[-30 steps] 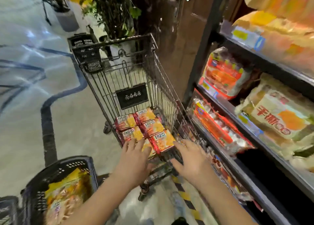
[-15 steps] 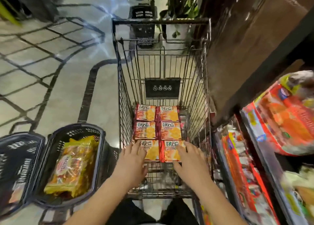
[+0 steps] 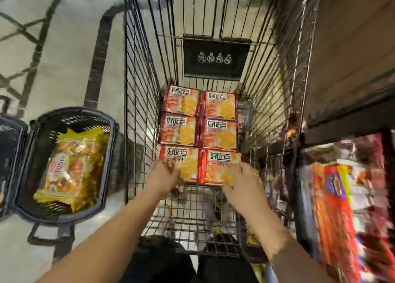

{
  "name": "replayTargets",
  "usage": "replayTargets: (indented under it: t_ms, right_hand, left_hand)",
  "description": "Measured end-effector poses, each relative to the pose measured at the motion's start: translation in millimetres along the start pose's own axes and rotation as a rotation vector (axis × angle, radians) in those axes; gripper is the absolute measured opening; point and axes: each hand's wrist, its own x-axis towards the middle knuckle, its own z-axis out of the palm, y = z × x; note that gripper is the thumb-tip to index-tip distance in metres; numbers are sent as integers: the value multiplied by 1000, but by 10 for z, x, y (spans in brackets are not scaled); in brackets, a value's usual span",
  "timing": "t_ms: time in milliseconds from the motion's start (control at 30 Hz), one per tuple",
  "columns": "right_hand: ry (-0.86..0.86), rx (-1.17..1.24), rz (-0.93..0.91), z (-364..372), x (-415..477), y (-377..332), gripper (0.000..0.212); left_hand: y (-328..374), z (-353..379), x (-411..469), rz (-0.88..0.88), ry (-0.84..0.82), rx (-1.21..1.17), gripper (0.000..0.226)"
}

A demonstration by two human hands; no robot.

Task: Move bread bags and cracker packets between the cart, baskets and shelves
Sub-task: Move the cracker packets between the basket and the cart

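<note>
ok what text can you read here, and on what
"好吃点": each of six red-and-orange cracker packets in the wire cart
No words, four round white symbols: black rectangular sign on the cart
Too blurred: label on the yellow bread bag in the black plastic basket
Too blurred: red shelf packages at right

Left forearm (image 3: 119, 225) and right forearm (image 3: 269, 225) bare, uncovered from the cart (image 3: 141, 90) back to the bottom edge. Left hand (image 3: 165, 177) and right hand (image 3: 241, 182) bare too, both smeared by motion blur, so fine detail unreadable. Black trousers (image 3: 162, 259) just below the cart's near end, between the forearms: two legs, narrow pale gap between them, plain dark fabric, soft folds near the top. Seams or print too blurred to tell.
</note>
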Motion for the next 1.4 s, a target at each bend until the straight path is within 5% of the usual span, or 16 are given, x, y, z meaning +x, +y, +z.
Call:
replayTargets:
  t_ms: [133, 333, 567, 833, 1100, 1400]
  right_hand:
    - [23, -17, 8, 301, 245, 150, 43]
    - [40, 191, 182, 541, 554, 312, 73]
    - [-43, 612, 511, 701, 794, 397, 71]
    - [29, 817, 484, 721, 786, 558, 36]
    - [-41, 1017, 443, 538, 579, 565, 50]
    - [40, 1090, 251, -372, -267, 209, 20]
  left_hand:
    - [107, 68, 163, -97, 25, -27, 37]
    - [-65, 296, 457, -118, 79, -71, 68]
    - [-79, 326, 362, -62, 103, -170, 16]
    - [-75, 270, 362, -93, 95, -322, 45]
    - [-6, 82, 189, -20, -73, -513, 24]
    - [153, -834, -609, 168, -166, -642, 29]
